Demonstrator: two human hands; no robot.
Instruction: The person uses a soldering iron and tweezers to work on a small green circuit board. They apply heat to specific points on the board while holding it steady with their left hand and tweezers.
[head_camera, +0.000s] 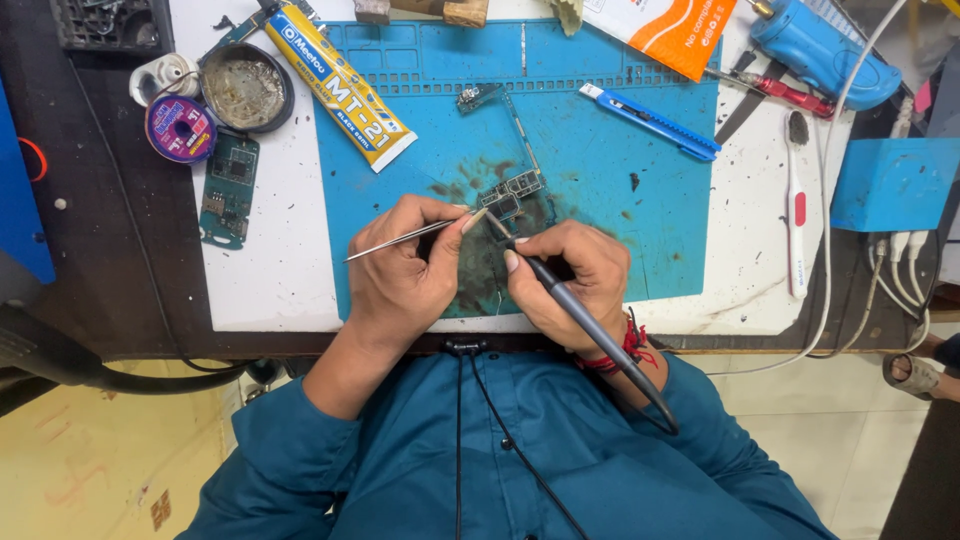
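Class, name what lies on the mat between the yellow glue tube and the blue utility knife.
A small circuit part with a thin strip, seen in the head view.

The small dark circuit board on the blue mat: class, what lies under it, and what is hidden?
Under the small dark circuit board lies the blue rubber work mat, smudged dark brown around it. The left hand and right hand cover the mat's near part.

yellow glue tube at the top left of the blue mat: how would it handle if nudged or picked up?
The yellow glue tube looks flattened and creased, so it would probably slide rather than roll. It lies half on the blue mat, so a push may catch at the edge. It is likely soft: a firm pinch could dent it or squeeze out glue.
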